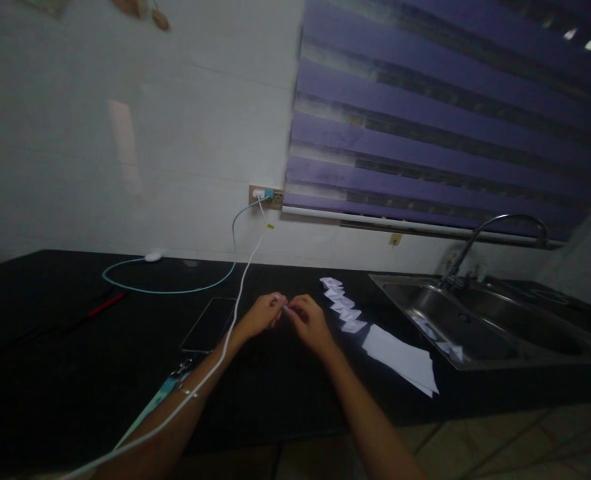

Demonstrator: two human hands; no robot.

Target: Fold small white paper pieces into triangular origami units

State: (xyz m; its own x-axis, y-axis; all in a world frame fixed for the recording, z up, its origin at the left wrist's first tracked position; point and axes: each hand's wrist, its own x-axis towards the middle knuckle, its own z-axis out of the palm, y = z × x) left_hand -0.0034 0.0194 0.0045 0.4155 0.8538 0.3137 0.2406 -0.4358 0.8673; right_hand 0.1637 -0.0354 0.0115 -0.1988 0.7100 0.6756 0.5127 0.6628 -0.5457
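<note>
My left hand [261, 313] and my right hand [304, 317] meet above the black countertop [75, 347], fingertips pinched together on a small pale piece of paper [280, 301] that is barely visible. To the right of my right hand lies a row of several small folded white papers [343, 305]. Further right a stack of white paper sheets [403, 358] rests near the sink.
A steel sink [480, 323] with a curved tap [495, 230] sits at the right. A dark phone [209, 325] lies left of my hands. A white cable [243, 280] and a teal cable [175, 288] run from the wall socket [265, 196]. A red pen [108, 304] lies far left.
</note>
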